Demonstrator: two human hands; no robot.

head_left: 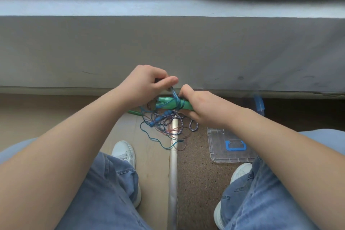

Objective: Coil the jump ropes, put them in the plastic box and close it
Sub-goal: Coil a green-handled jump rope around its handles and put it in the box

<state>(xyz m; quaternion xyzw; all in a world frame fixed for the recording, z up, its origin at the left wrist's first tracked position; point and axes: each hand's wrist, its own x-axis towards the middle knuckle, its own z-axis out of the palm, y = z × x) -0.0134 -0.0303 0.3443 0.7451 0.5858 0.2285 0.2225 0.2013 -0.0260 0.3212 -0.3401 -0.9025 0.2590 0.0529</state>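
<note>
grey ledge [168,50] ahead | metal strip [173,183] between beige floor [56,114] and speckled carpet [196,173] | white shoe [124,150] beside strip

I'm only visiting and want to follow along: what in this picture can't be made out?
Head view:
Green handles: one end hidden inside the right hand; their number is unclear.
Blue cord: its upper end vanishes under fingers of the left hand.
Rope tangle: strands overlap, ropes uncountable.
Clear lid: right side covered by the right forearm.
Blue-and-clear object: blurred, perhaps the box.
</note>
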